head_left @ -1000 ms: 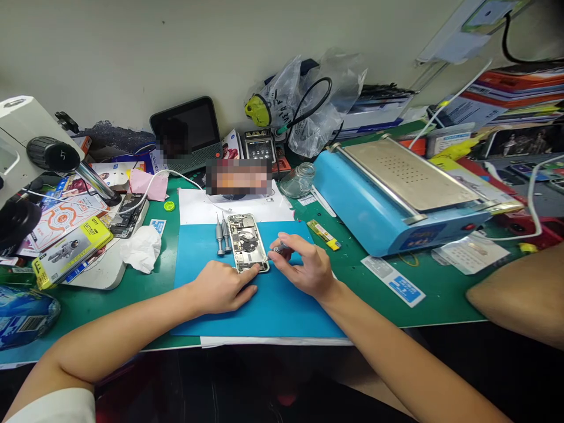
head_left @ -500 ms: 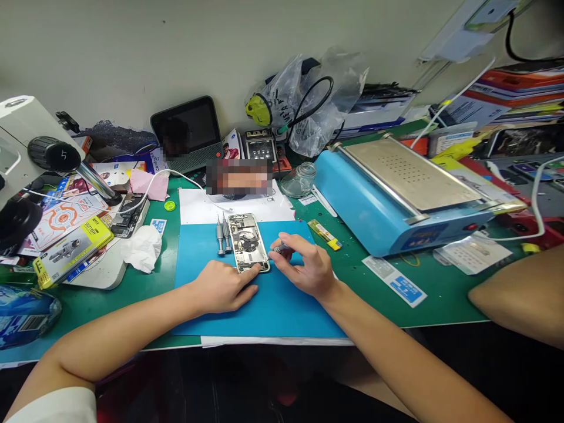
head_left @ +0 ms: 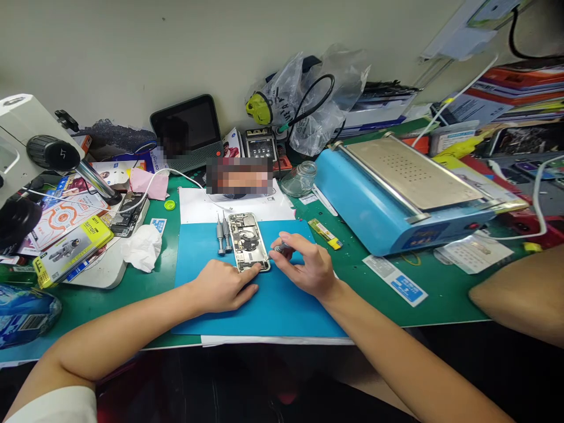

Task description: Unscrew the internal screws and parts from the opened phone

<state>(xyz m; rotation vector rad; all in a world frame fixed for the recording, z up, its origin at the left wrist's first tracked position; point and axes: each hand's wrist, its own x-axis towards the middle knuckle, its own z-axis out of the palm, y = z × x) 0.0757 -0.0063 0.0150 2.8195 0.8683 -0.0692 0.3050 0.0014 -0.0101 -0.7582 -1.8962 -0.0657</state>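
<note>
Blue mat [head_left: 282, 308] holds opened phone [head_left: 248, 241], long axis pointing away.

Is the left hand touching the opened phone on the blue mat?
Touching. The head view shows the left hand with its index fingertip lying on the near end of the opened phone, no gap.

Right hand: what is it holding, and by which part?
The right hand pinches a small grey screwdriver by its round top end, fingertips around it. The left hand only presses on the opened phone at its near edge.
</note>
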